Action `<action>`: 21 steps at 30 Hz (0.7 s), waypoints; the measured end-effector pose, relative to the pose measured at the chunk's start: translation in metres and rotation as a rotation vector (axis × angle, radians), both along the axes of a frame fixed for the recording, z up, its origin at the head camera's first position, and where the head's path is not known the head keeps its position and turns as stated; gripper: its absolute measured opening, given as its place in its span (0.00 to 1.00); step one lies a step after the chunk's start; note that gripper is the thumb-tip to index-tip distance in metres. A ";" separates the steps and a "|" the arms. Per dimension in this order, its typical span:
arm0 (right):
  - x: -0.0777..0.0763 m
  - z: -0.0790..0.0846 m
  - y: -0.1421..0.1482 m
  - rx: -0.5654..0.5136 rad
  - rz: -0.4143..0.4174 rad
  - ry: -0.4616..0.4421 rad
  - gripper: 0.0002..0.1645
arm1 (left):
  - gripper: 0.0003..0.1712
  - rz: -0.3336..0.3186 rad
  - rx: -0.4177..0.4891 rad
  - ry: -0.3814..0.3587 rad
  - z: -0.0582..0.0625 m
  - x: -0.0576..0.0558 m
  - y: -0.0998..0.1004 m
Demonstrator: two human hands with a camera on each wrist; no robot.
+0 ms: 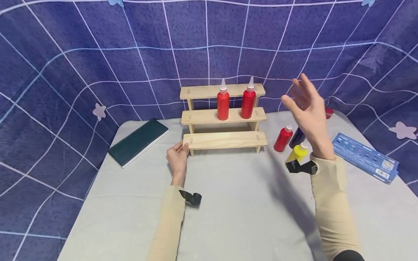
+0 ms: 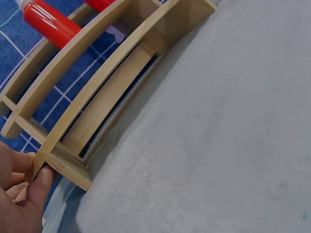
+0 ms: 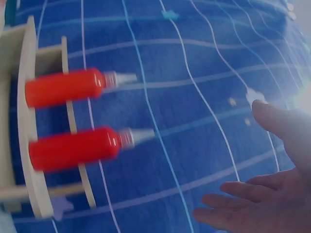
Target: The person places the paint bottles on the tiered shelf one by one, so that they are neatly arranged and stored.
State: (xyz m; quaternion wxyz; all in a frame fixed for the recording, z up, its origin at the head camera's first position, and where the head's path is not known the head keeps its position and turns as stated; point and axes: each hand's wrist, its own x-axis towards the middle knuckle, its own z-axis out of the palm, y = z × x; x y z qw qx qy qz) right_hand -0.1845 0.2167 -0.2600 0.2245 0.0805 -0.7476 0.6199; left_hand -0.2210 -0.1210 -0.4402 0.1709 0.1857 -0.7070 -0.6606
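A three-tier wooden rack (image 1: 225,140) stands at the back of the table. On its middle tier are an orange-red squeeze bottle (image 1: 223,106) and a darker red squeeze bottle (image 1: 248,103), both upright with pointed white tips. My left hand (image 1: 177,159) pinches the left end of the lowest tier between thumb and fingers, plainest in the left wrist view. My right hand (image 1: 310,112) is raised to the right of the rack, fingers apart and nothing in it. Below it stand a red bottle (image 1: 283,139), a yellow bottle (image 1: 298,153) and a dark blue bottle (image 1: 297,138), partly hidden.
A dark green box (image 1: 138,142) with a white side lies left of the rack. On the right lies a blue printed box (image 1: 365,156). A small red object (image 1: 329,112) is partly hidden behind my right hand. A blue gridded curtain (image 1: 150,58) hangs behind the table.
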 end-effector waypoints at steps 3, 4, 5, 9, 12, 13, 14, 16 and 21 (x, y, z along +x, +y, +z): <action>0.004 -0.005 0.018 -0.043 -0.030 -0.015 0.47 | 0.17 0.002 0.010 0.003 0.001 0.000 0.001; 0.004 -0.007 0.025 -0.064 -0.037 -0.017 0.48 | 0.17 0.002 0.011 0.002 0.001 0.000 0.001; 0.005 -0.009 0.031 -0.086 -0.042 -0.021 0.48 | 0.17 0.003 0.012 0.002 0.001 0.000 0.001; 0.008 -0.018 0.054 -0.163 -0.090 -0.038 0.49 | 0.17 0.010 0.010 0.005 0.001 -0.001 0.001; 0.007 -0.029 0.071 -0.145 -0.143 -0.081 0.49 | 0.18 0.012 0.008 0.014 0.001 -0.002 0.001; 0.006 -0.034 0.076 -0.119 -0.166 -0.106 0.49 | 0.18 0.011 0.007 0.017 0.001 -0.002 0.001; 0.005 -0.039 0.081 -0.087 -0.185 -0.131 0.49 | 0.18 0.010 0.005 0.018 0.000 -0.002 0.001; 0.001 -0.050 0.089 -0.046 -0.197 -0.183 0.49 | 0.17 0.008 0.001 0.017 0.000 -0.003 0.001; -0.007 -0.079 0.105 -0.061 -0.148 -0.278 0.51 | 0.18 0.010 0.000 0.004 -0.001 -0.001 0.003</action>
